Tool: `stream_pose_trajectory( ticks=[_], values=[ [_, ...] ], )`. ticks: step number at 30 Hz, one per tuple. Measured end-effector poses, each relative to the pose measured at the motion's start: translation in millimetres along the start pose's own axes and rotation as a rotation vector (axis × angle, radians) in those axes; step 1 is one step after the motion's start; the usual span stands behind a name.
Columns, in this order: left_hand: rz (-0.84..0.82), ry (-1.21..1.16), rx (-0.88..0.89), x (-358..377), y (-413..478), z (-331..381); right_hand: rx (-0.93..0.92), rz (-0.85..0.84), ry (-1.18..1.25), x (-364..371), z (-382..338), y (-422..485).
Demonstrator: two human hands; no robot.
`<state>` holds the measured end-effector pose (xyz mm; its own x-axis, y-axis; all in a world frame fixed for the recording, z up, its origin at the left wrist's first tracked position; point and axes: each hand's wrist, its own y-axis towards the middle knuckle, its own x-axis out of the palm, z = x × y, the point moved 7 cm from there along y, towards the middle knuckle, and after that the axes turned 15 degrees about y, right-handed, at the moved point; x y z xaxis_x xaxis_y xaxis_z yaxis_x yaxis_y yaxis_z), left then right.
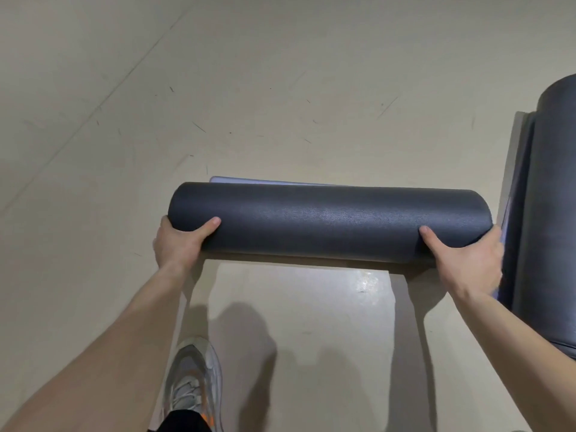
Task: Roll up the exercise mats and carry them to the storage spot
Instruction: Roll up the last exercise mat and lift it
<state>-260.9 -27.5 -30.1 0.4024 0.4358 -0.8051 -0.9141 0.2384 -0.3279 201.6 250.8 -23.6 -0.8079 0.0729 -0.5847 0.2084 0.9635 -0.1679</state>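
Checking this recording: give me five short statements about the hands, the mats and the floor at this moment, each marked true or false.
1. The left hand and the right hand grip opposite ends of the rolled mat. True.
2. That mat lies fully flat. False: it is almost all rolled, and only a pale strip shows beyond the roll.
3. A second mat, also dark, lies at the right edge of the view. True.
4. The person is barefoot. False: a grey and white shoe with orange marks shows below.
5. The floor is dark carpet. False: it is smooth and beige, with scuff marks.
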Motion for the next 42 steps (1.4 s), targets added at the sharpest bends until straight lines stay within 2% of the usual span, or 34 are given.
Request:
stream_pose_trajectory(
  ticks=[4,9,10,12,14,15,17,21,25,27,29,30,33,35,39,42],
  values=[
    [0.026,-0.002,-0.023,-1,0,-3,0.020,-0.008,-0.031,-2,2,-6],
    [0.017,0.051,-0.039,3,5,-19,-0.024,-0.143,-0.073,-1,2,5],
    [0.011,0.057,-0.040,4,7,-17,-0.076,-0.151,-0.111,1,-3,7],
    [-0.010,0.071,-0.048,7,12,-12,-0.348,-0.162,-0.316,10,-22,5],
    [-0.025,0.088,-0.063,8,16,-11,-0.693,-0.318,-0.603,37,-42,-12],
    [-0.030,0.094,-0.069,8,17,-11,-0.782,-0.437,-0.722,54,-46,-21],
    [-0.031,0.097,-0.083,10,19,-14,-0.819,-0.587,-0.875,82,-55,-29],
    [-0.010,0.075,-0.090,15,27,-18,-0.851,-0.736,-1.009,114,-82,-18],
    [0.078,0.102,-0.075,16,19,-2,-0.853,-0.797,-1.047,124,-102,-1],
    [0.198,0.314,0.152,18,1,26,-0.834,-0.836,-1.057,126,-105,-4],
    [0.267,0.567,0.526,32,-24,69,-0.791,-0.865,-1.045,125,-104,-13],
    [0.185,0.656,0.693,47,-34,90,-0.767,-0.865,-1.032,123,-99,-20],
    [-0.311,0.978,1.004,107,-66,137,-0.735,-0.848,-0.972,111,-77,-44],
    [-0.393,1.185,1.189,130,-87,156,-0.754,-0.853,-0.936,103,-63,-56],
    [-0.285,1.218,1.258,137,-101,168,-0.806,-0.821,-0.913,91,-59,-68],
    [-0.240,1.217,1.123,132,-118,160,-0.845,-0.683,-0.906,70,-50,-80]
  ],
)
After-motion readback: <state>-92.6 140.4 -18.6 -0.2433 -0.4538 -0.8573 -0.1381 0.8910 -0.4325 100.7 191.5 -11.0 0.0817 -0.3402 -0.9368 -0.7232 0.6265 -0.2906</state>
